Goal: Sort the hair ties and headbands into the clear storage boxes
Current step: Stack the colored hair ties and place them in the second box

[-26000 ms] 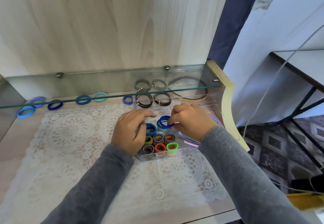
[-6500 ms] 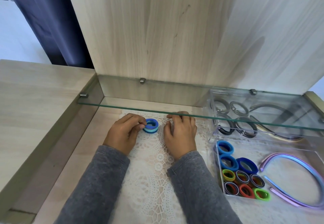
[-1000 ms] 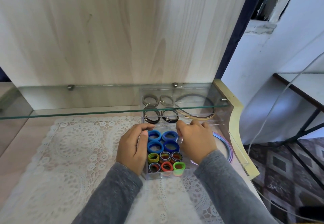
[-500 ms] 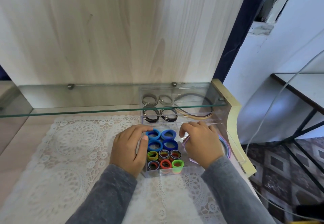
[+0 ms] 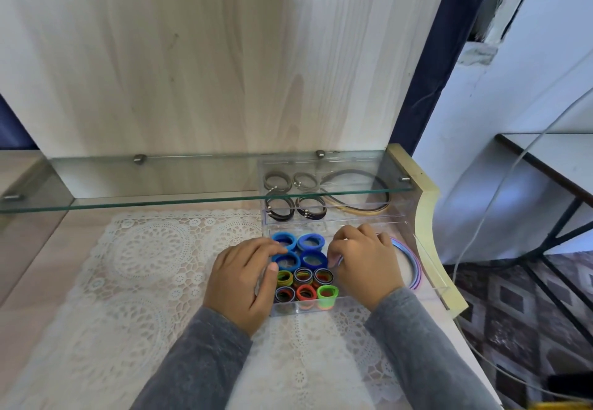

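On the lace mat (image 5: 144,265), the left hand (image 5: 239,284) lies relaxed, its fingertips touching the blue hair ties (image 5: 316,237) in the near clear box (image 5: 298,309), behind six smaller coloured ties (image 5: 303,283). The right hand (image 5: 362,265) curls into the box beside them; whether it pinches anything I cannot tell. Pastel headbands (image 5: 415,268) curve just to its right.

Box (image 5: 285,309) is clear glossy plastic, and the shelf (image 5: 192,185) is smooth shiny glass on little metal pegs (image 5: 140,159). Blue hair ties (image 5: 310,242) look like soft matt cloth, headband (image 5: 415,268) has a slick sheen. Mat (image 5: 150,249) is white lace, back panel (image 5: 208,56) pale matt wood grain.
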Action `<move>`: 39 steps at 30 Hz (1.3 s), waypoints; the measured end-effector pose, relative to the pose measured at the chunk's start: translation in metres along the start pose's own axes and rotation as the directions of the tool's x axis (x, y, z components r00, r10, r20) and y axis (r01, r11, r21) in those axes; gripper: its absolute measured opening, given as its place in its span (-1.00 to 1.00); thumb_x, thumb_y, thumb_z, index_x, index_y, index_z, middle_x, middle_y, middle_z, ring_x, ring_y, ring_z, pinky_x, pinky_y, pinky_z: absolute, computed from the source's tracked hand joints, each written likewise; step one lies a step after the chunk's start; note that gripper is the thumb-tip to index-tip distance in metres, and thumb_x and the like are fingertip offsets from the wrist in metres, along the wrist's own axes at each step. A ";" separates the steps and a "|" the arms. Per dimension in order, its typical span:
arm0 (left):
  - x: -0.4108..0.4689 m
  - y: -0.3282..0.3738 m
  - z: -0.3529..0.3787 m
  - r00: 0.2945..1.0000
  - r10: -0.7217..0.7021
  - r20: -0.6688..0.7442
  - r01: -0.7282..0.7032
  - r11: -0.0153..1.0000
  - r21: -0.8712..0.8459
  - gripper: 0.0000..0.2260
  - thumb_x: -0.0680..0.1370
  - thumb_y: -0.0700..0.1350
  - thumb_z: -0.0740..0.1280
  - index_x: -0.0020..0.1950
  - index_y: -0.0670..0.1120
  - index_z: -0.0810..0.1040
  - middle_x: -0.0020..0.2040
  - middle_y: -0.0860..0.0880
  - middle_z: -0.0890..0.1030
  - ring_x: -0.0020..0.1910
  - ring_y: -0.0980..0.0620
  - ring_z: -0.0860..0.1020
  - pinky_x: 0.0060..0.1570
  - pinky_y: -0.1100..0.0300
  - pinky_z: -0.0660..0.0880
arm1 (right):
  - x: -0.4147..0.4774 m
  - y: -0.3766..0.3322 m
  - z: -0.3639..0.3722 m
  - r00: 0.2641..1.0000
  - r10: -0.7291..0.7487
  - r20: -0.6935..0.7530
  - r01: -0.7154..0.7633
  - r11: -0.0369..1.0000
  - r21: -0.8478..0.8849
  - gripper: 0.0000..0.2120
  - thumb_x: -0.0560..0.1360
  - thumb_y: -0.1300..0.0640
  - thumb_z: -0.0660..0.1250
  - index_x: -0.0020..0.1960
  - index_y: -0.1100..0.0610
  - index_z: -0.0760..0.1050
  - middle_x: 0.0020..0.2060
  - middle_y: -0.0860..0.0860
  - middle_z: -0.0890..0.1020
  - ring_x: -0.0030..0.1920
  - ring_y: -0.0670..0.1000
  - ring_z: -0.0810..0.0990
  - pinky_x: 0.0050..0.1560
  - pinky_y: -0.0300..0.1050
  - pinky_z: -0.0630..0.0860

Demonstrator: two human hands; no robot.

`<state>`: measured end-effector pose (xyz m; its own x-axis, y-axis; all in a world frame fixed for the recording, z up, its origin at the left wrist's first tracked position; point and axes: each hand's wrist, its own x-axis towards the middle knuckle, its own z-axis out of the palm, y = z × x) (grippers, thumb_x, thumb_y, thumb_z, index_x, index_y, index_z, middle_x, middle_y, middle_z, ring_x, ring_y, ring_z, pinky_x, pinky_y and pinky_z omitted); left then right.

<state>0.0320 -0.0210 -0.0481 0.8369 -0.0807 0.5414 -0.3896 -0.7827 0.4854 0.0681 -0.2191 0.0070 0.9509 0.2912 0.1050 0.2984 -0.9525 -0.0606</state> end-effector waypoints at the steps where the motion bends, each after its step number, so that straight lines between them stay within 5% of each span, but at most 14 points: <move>1: 0.000 0.000 0.000 1.000 0.001 0.002 -0.001 1.000 0.004 -0.69 0.56 -0.03 0.09 0.13 0.03 0.59 0.11 0.15 0.57 0.14 0.15 0.49 0.15 0.15 0.34 | -0.001 0.001 -0.001 1.000 0.005 -0.002 -0.005 1.000 -0.003 -0.84 0.50 0.03 0.26 0.04 -0.07 0.57 0.14 -0.14 0.49 0.16 -0.01 0.35 0.16 -0.04 0.28; 17: -0.005 0.003 -0.001 0.998 -0.059 0.003 0.059 0.995 0.079 -0.68 0.54 -0.02 0.08 0.11 0.04 0.58 0.10 0.13 0.58 0.11 0.13 0.50 0.13 0.26 0.26 | -0.006 0.004 0.001 0.998 0.060 0.017 -0.061 0.996 0.071 -0.85 0.49 0.07 0.27 0.01 -0.09 0.56 0.12 -0.13 0.50 0.14 -0.02 0.36 0.15 -0.06 0.29; 22: -0.003 0.002 0.000 0.996 -0.093 -0.003 0.093 0.992 0.082 -0.69 0.54 -0.02 0.06 0.11 0.07 0.56 0.09 0.15 0.57 0.09 0.16 0.48 0.11 0.30 0.22 | 0.004 0.000 -0.004 0.989 0.145 0.015 -0.146 0.986 0.084 -0.76 0.53 0.10 0.21 0.16 -0.05 0.52 0.21 -0.08 0.48 0.25 0.01 0.35 0.27 0.01 0.27; 39: -0.007 0.004 -0.005 0.989 -0.122 -0.078 0.137 0.963 0.232 -0.68 0.44 -0.05 0.10 0.07 0.08 0.57 0.01 0.14 0.61 -0.01 0.10 0.55 0.08 0.15 0.28 | -0.009 -0.004 -0.005 0.985 0.170 0.018 -0.171 0.979 0.107 -0.81 0.52 0.08 0.25 0.05 -0.09 0.60 0.15 -0.11 0.49 0.19 -0.01 0.35 0.21 -0.04 0.30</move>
<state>0.0228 -0.0202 -0.0465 0.8459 0.0639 0.5295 -0.1710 -0.9079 0.3826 0.0580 -0.2188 0.0111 0.9891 0.1265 0.0749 0.1384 -0.9732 -0.1837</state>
